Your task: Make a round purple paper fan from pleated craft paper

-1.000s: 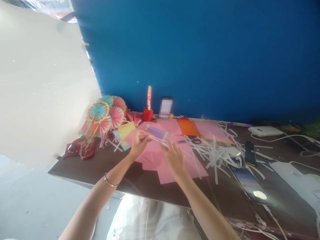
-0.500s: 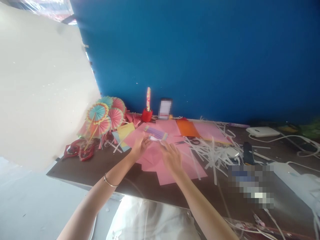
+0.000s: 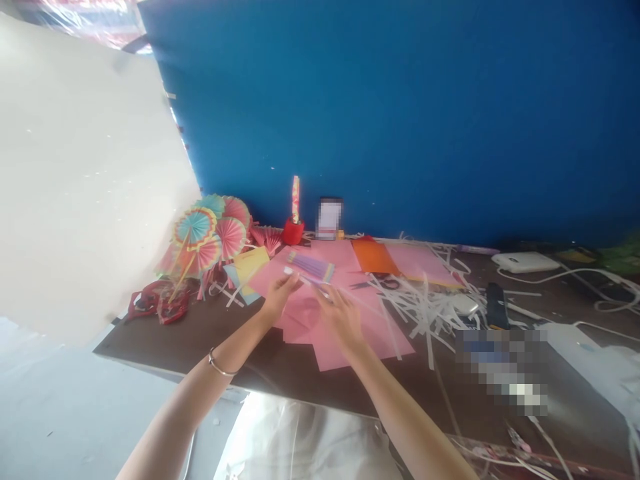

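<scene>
Fingers [image 3: 290, 283] of left hand [image 3: 276, 301] and right hand [image 3: 346, 321] pinched a seemingly part-folded strip [image 3: 311, 281], finished fans [image 3: 196, 227] at ten o'clock!

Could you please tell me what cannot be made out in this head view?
Head view:
Narrow piece: partly hidden by the left hand and right hand.
Upright rectangular object: details masked by pixelation.
Lower-right object: masked by pixelation.
Green item: cut off by right edge.

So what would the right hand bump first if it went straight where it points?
The right hand would probably meet the purple pleated paper, just past the thin pale item it's touching; depth is unclear.
</scene>
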Action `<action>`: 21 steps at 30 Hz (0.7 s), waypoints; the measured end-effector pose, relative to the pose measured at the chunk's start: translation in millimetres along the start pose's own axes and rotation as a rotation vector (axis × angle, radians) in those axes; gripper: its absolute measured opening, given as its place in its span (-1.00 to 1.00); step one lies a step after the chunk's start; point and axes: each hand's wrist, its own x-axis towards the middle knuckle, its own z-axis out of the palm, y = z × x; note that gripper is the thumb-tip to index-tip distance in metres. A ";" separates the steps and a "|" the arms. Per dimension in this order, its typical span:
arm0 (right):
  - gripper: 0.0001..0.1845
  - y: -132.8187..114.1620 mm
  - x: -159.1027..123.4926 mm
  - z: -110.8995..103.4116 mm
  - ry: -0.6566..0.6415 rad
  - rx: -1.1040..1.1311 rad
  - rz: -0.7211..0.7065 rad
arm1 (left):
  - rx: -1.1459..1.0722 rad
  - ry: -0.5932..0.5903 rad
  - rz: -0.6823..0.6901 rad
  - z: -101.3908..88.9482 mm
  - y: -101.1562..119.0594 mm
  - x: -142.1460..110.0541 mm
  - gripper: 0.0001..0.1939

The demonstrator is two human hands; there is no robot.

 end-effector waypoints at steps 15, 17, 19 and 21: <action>-0.41 0.8 -2.9 -2.3 -0.071 -0.120 0.039 | 0.038 0.070 0.043 -3.4 7.3 3.9 -0.66; -0.40 0.6 -2.6 -2.4 -0.087 -0.132 0.052 | 0.024 0.059 0.034 -3.0 8.3 3.2 -0.66; -0.40 0.7 -2.2 -2.7 -0.093 -0.140 0.053 | 0.011 0.047 0.029 -2.5 9.5 2.6 -0.66; -0.41 0.9 -1.6 -3.2 -0.101 -0.141 0.056 | 0.001 0.039 0.032 -2.1 10.7 2.2 -0.67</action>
